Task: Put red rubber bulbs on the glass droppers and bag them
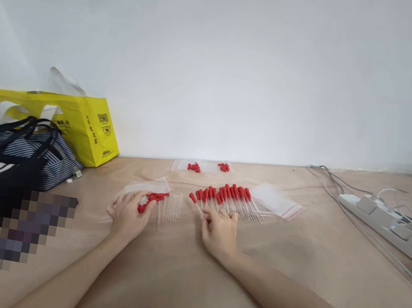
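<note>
Tan table [167, 285]: left hand [130, 217] at red caps [158, 196], grip unclear; right hand [220, 233] pinches a dropper [193, 198] left of the row [241, 193]

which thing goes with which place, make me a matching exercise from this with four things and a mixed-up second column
1 left hand
2 right hand
3 yellow bag
4 power strip

A far right, with plugs in it
B at the row of red-capped tubes
C behind the striped bag
D at the loose red caps

Pairs: 1-D, 2-B, 3-C, 4-A
</note>
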